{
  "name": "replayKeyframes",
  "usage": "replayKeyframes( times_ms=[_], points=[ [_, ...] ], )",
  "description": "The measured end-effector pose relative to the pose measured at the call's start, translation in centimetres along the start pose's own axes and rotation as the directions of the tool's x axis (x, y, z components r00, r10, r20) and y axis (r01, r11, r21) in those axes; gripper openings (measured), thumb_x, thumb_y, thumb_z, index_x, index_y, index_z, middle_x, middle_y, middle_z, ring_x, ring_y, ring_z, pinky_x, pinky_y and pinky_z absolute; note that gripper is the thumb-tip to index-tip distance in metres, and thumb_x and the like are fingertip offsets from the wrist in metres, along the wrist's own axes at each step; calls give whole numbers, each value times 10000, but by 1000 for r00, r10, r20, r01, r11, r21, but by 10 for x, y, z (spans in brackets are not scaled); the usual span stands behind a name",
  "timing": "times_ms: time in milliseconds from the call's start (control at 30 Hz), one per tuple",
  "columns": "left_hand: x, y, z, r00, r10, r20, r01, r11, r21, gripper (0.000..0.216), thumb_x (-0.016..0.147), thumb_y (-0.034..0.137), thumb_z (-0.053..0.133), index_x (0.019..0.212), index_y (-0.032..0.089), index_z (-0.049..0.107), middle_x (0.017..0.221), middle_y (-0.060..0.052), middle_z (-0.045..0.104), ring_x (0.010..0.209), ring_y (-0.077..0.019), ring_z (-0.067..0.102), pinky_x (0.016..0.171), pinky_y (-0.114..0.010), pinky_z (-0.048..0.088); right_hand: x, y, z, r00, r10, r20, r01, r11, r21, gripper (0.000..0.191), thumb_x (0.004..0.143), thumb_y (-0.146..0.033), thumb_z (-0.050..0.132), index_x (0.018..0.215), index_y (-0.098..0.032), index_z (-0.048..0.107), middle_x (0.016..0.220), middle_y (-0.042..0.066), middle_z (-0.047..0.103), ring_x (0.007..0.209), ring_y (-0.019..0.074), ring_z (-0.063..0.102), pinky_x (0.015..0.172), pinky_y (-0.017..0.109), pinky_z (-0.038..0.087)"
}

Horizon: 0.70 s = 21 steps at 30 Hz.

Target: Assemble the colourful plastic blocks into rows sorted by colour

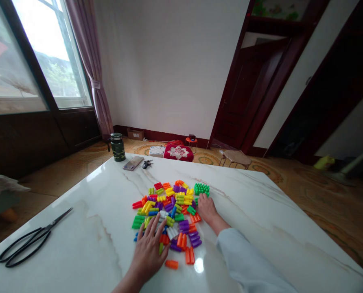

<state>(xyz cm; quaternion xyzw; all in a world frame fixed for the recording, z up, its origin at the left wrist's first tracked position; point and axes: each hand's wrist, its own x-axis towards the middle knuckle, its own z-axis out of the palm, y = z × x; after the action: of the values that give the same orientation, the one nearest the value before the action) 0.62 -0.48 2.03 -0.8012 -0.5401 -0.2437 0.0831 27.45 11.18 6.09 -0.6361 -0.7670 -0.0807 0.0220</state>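
Note:
A loose heap of bullet-shaped plastic building blocks (184, 199) in many colours lies on the white marbled table. My left hand (149, 246) rests over the heap's near left side, fingers spread, touching white and lime blocks. At the heap's right edge, my right hand (207, 208) has its fingers curled down around a green building block (196, 201), mostly hidden by them. Just beyond those fingertips stands a tight cluster of green blocks (202, 189), knobs up. One orange block (171, 264) lies apart, near my left thumb.
Black-handled scissors (36, 242) lie at the table's left. Toward the far left corner are a camouflage flask (118, 147), a phone (133, 163) and keys (147, 163). Past the table's far edge sit a red cushioned stool (178, 152) and a tan stool (236, 158).

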Motion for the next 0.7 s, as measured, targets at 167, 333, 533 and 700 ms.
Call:
replayKeyframes(
  times_ms=[167, 333, 533, 700],
  points=[
    [0, 1, -2, 1000, 0, 9, 0, 1000, -5, 644, 843, 325, 521, 1466, 273, 365, 1558, -73, 316, 1399, -291, 335, 1136, -501, 222, 13, -4, -9, 999, 24, 45, -26, 999, 43, 253, 837, -84, 505, 1029, -139, 660, 1088, 141, 648, 1034, 256, 549, 852, 334, 413],
    [1, 1, -3, 1000, -2, -8, 2, 1000, -23, 664, 823, 320, 547, 1463, 280, 374, 1553, -60, 328, 1390, -300, 347, 1135, -489, 227, 11, -9, -8, 997, 71, 26, -73, 991, 111, 258, 787, -37, 534, 988, -103, 683, 1039, 194, 668, 1012, 279, 581, 848, 335, 411],
    [1, 1, -3, 1000, 0, 3, 0, 1000, -19, 662, 826, 316, 546, 1464, 281, 370, 1564, -61, 304, 1389, -303, 349, 1131, -496, 224, -2, 14, -1, 991, 122, -59, -101, 956, 276, 219, 820, -120, 527, 914, -186, 714, 952, 107, 708, 969, 234, 607, 841, 306, 432],
    [1, 2, -4, 1000, 1, 14, 0, 1000, -9, 667, 834, 320, 540, 1474, 277, 354, 1569, -66, 290, 1396, -304, 339, 1133, -501, 217, -8, 33, 30, 897, 392, -204, -137, 686, 715, 287, 798, -313, 535, 966, -190, 733, 965, 88, 715, 815, 202, 642, 738, 303, 495]
  ],
)
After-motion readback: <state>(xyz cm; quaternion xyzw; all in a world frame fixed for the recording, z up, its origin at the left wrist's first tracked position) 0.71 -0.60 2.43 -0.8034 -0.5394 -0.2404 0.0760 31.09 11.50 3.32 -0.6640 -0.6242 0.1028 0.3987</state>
